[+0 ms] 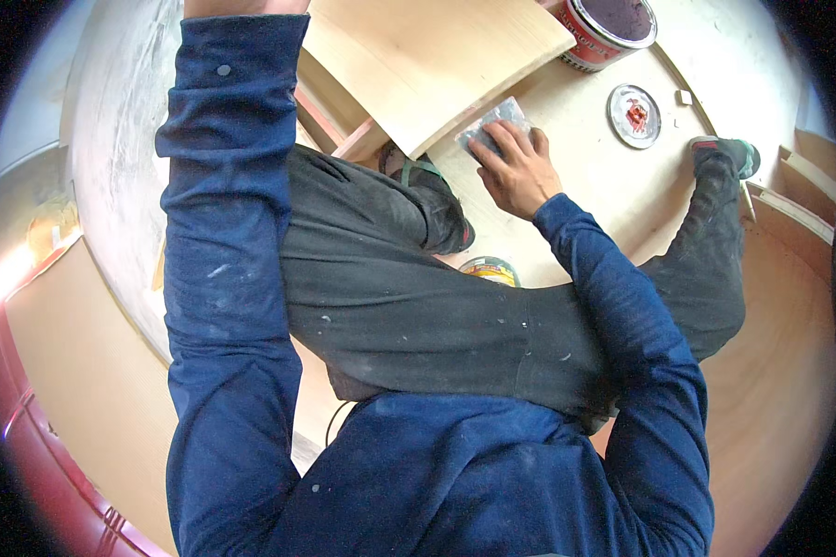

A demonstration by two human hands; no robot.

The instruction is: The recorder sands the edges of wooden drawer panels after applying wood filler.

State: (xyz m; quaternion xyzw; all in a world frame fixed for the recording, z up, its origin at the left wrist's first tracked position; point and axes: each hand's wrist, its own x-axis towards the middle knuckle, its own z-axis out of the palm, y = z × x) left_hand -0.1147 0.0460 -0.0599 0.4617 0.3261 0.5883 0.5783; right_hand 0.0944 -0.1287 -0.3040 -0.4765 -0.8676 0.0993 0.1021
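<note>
My right hand (518, 169) is closed on a flat grey, smeared putty spreader (478, 127), held just off the corner side of a pale wooden panel (427, 60). Whether the spreader touches the panel's edge I cannot tell. Of my left hand (243, 6), only the wrist shows at the top edge, above the panel's left side; its fingers are out of the picture. The panel forms the top of a wooden piece with an open side (330, 116) underneath. Past my right hand lies a round metal lid (620, 135) with red paste (637, 116) on it.
A large red and white can (590, 48) stands open beside the panel. Another tin (489, 270) is partly hidden by my thigh. My feet rest on either side on the pale board floor (613, 186). Wooden strips (794, 218) stand at the right; a small block (684, 97) lies near the lid.
</note>
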